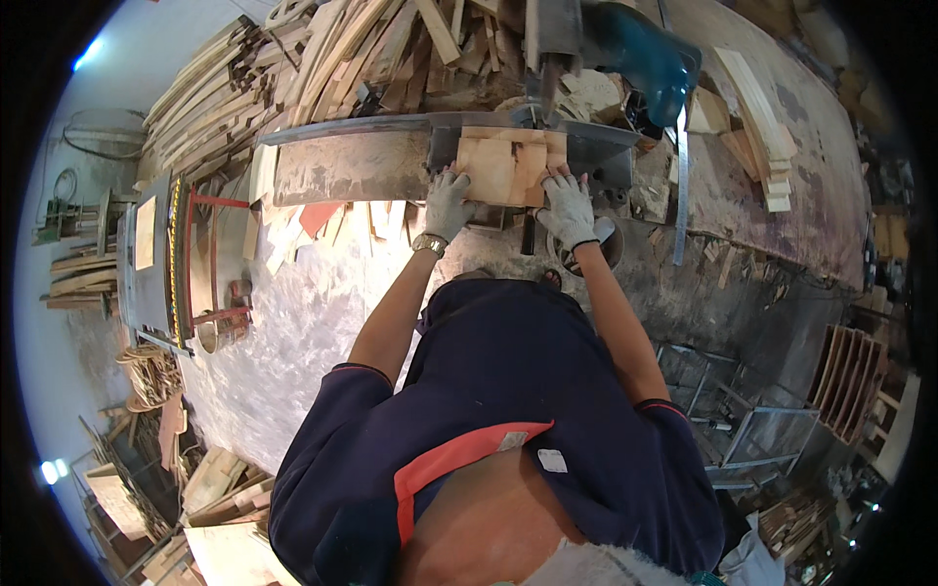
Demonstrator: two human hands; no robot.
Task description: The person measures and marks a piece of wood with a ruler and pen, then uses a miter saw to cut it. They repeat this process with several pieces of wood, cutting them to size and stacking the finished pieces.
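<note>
My left hand [448, 206], in a pale work glove with a watch at the wrist, holds the near left corner of a light wooden board [498, 168]. My right hand [568, 208], gloved the same way, has its fingers on the near right corner. The board lies flat on the dark metal table of a machine [601, 161], and its surface looks made of several pieces or layers side by side. A vertical machine column [553, 39] stands just beyond the board's far edge. The fingertips are partly hidden against the wood.
A long ledge [352, 164] extends left from the machine table. Stacked wood strips [210, 93] and offcuts pile up behind it. A teal machine housing [645, 54] is at the back right, near a metal ruler [681, 195] and pale wood strips [757, 127]. A bucket [608, 244] stands below my right hand.
</note>
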